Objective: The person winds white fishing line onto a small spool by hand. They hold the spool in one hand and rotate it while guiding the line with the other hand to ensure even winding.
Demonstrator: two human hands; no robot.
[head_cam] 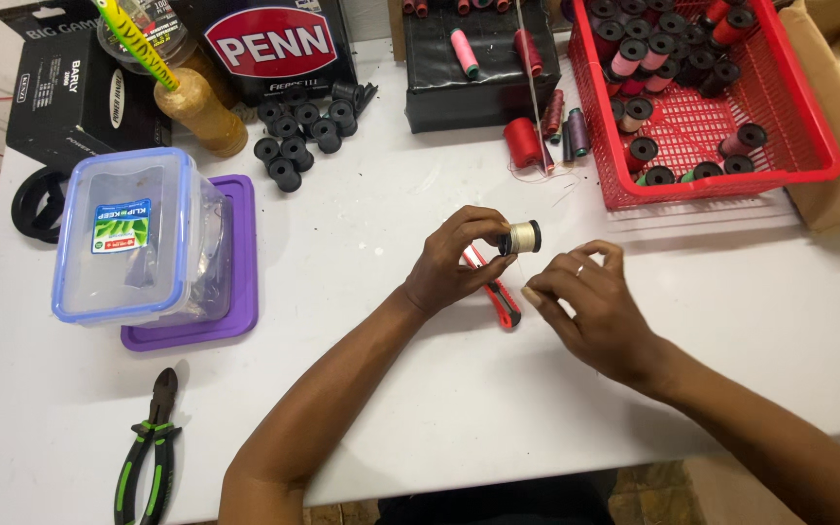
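Observation:
My left hand (454,261) holds a small black spool wound with pale thread (520,237) by its end, a little above the white table (371,389). My right hand (590,301) hovers just to the spool's right with thumb and fingers pinched together, perhaps on the thread's end; the thread itself is too thin to see. A red utility knife (502,301) lies on the table under and between both hands.
A red basket (809,117) of spools stands at the back right. Several empty black spools (298,131), a red thread cone (522,141), a black box (478,78), a clear lidded container (133,238) on a purple lid, and green-handled cutters (153,442) lie around.

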